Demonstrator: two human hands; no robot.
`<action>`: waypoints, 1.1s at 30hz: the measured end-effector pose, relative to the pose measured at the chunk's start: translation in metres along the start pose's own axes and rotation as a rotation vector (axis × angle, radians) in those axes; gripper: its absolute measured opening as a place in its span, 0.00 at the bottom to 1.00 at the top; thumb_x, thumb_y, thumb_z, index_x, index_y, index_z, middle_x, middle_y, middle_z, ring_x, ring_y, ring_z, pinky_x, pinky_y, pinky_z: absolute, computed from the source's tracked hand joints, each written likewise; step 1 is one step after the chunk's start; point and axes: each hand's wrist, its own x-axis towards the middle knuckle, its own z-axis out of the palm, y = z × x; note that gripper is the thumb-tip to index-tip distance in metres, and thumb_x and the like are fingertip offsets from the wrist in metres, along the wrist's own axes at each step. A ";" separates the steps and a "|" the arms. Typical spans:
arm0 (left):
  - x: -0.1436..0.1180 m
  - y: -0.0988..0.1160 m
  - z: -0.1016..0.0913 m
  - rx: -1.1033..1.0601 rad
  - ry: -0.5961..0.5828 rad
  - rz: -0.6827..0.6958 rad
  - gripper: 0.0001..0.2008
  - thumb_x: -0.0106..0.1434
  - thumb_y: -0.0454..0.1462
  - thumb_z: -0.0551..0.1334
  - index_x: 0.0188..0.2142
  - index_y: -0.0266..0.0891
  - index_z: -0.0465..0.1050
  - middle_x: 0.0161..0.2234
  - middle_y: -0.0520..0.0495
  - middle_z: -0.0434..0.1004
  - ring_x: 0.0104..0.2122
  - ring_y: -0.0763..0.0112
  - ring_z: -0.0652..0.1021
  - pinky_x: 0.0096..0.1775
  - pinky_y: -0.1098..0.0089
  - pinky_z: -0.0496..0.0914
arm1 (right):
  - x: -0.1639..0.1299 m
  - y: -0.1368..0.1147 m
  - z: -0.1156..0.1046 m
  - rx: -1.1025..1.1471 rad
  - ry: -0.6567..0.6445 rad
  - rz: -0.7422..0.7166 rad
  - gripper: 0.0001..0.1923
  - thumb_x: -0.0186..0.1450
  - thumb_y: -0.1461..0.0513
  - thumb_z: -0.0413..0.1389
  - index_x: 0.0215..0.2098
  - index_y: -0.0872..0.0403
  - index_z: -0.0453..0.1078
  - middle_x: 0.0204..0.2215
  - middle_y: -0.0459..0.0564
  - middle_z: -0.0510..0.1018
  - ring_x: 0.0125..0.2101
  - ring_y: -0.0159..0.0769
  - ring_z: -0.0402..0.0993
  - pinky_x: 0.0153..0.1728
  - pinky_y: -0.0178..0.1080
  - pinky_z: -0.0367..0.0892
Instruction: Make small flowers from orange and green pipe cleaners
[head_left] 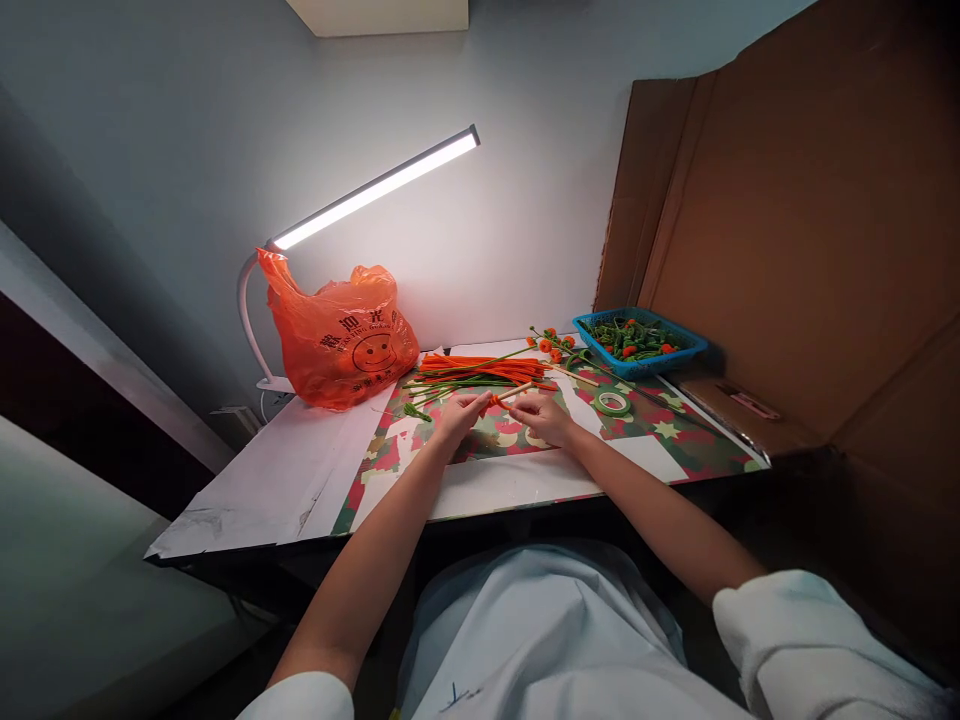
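Both my hands work close together over the patterned tabletop. My left hand [463,416] is closed in a pinch on a thin pale stick [517,391], where a bit of orange pipe cleaner [494,399] is wound round it. The pipe cleaner's other end runs to my right hand [546,418], whose fingers are pinched on it. Just behind my hands lies a bundle of orange pipe cleaners [480,369], with green ones [465,382] among them. A small green twisted piece [416,412] rests left of my left hand.
Orange flower-like pieces on green stems [555,354] lie at the back, beside a blue basket [637,368] of green and orange pieces. A roll of green tape [613,403] is to the right. An orange plastic bag [341,340] stands under a lit lamp [375,190]. Cardboard [810,230] walls the right.
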 end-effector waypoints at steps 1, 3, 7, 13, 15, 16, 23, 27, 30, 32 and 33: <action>0.000 0.001 0.000 -0.026 -0.009 0.009 0.29 0.58 0.60 0.52 0.18 0.37 0.63 0.16 0.55 0.51 0.18 0.78 0.55 0.23 0.72 0.49 | 0.000 0.001 -0.002 0.059 0.027 0.064 0.19 0.64 0.51 0.49 0.22 0.53 0.63 0.18 0.43 0.60 0.21 0.31 0.56 0.25 0.35 0.54; 0.000 0.003 0.000 -0.032 -0.031 0.029 0.28 0.55 0.59 0.56 0.17 0.37 0.61 0.16 0.55 0.52 0.19 0.78 0.56 0.23 0.72 0.49 | 0.001 0.002 -0.007 0.114 0.087 0.135 0.20 0.61 0.48 0.52 0.22 0.54 0.65 0.19 0.43 0.62 0.21 0.30 0.57 0.24 0.34 0.53; -0.001 0.004 -0.003 0.084 -0.107 0.069 0.27 0.54 0.58 0.58 0.16 0.37 0.61 0.16 0.55 0.52 0.20 0.77 0.57 0.24 0.72 0.50 | 0.002 0.000 -0.017 0.012 0.145 0.100 0.23 0.60 0.45 0.54 0.21 0.55 0.68 0.20 0.46 0.68 0.24 0.32 0.60 0.26 0.35 0.53; -0.003 0.003 -0.009 0.270 -0.147 0.095 0.28 0.54 0.57 0.58 0.15 0.37 0.59 0.16 0.56 0.51 0.20 0.78 0.55 0.24 0.72 0.48 | -0.003 -0.001 -0.023 -0.391 0.216 -0.108 0.20 0.66 0.50 0.53 0.25 0.54 0.74 0.22 0.49 0.74 0.29 0.34 0.63 0.37 0.39 0.52; -0.003 0.003 -0.008 0.361 -0.090 0.070 0.27 0.55 0.57 0.58 0.15 0.38 0.59 0.16 0.55 0.52 0.20 0.77 0.55 0.25 0.71 0.48 | -0.004 -0.001 -0.021 -0.485 0.215 -0.160 0.20 0.68 0.52 0.51 0.25 0.54 0.75 0.22 0.49 0.75 0.29 0.34 0.63 0.38 0.39 0.50; -0.003 0.004 -0.007 0.408 -0.047 0.049 0.27 0.55 0.56 0.58 0.15 0.38 0.59 0.16 0.55 0.53 0.20 0.76 0.55 0.25 0.70 0.47 | -0.004 -0.002 -0.019 -0.525 0.211 -0.185 0.20 0.69 0.52 0.50 0.26 0.54 0.74 0.22 0.48 0.75 0.29 0.34 0.63 0.37 0.39 0.50; -0.001 0.003 0.000 0.382 0.240 -0.057 0.27 0.57 0.56 0.57 0.13 0.39 0.59 0.13 0.53 0.54 0.20 0.73 0.59 0.26 0.69 0.48 | -0.003 -0.006 0.000 -0.532 0.162 -0.267 0.19 0.69 0.57 0.49 0.24 0.56 0.71 0.23 0.49 0.75 0.28 0.33 0.64 0.35 0.38 0.49; -0.001 0.002 0.000 0.157 0.232 -0.051 0.27 0.56 0.57 0.56 0.15 0.39 0.62 0.14 0.54 0.55 0.20 0.74 0.61 0.26 0.71 0.53 | -0.004 -0.007 0.006 -0.308 0.139 -0.206 0.19 0.68 0.56 0.49 0.22 0.55 0.69 0.20 0.47 0.71 0.26 0.32 0.63 0.34 0.37 0.53; -0.002 0.004 -0.001 0.016 0.186 0.005 0.27 0.56 0.57 0.55 0.15 0.38 0.61 0.15 0.54 0.54 0.20 0.75 0.59 0.26 0.72 0.53 | -0.004 -0.007 0.005 -0.046 0.063 -0.070 0.19 0.66 0.53 0.50 0.23 0.55 0.69 0.17 0.44 0.66 0.22 0.30 0.60 0.28 0.35 0.54; -0.003 0.005 -0.002 -0.039 0.132 0.039 0.26 0.57 0.56 0.55 0.15 0.38 0.61 0.15 0.55 0.52 0.19 0.76 0.57 0.25 0.72 0.52 | -0.003 -0.007 0.002 0.099 0.031 0.049 0.19 0.64 0.50 0.51 0.24 0.55 0.71 0.16 0.43 0.64 0.20 0.29 0.58 0.24 0.34 0.54; -0.003 0.006 -0.002 -0.048 0.103 0.052 0.26 0.57 0.56 0.55 0.16 0.38 0.60 0.15 0.55 0.51 0.19 0.77 0.56 0.24 0.72 0.51 | -0.002 -0.006 0.000 0.146 0.036 0.094 0.19 0.62 0.49 0.52 0.25 0.55 0.72 0.16 0.43 0.65 0.20 0.29 0.58 0.23 0.34 0.54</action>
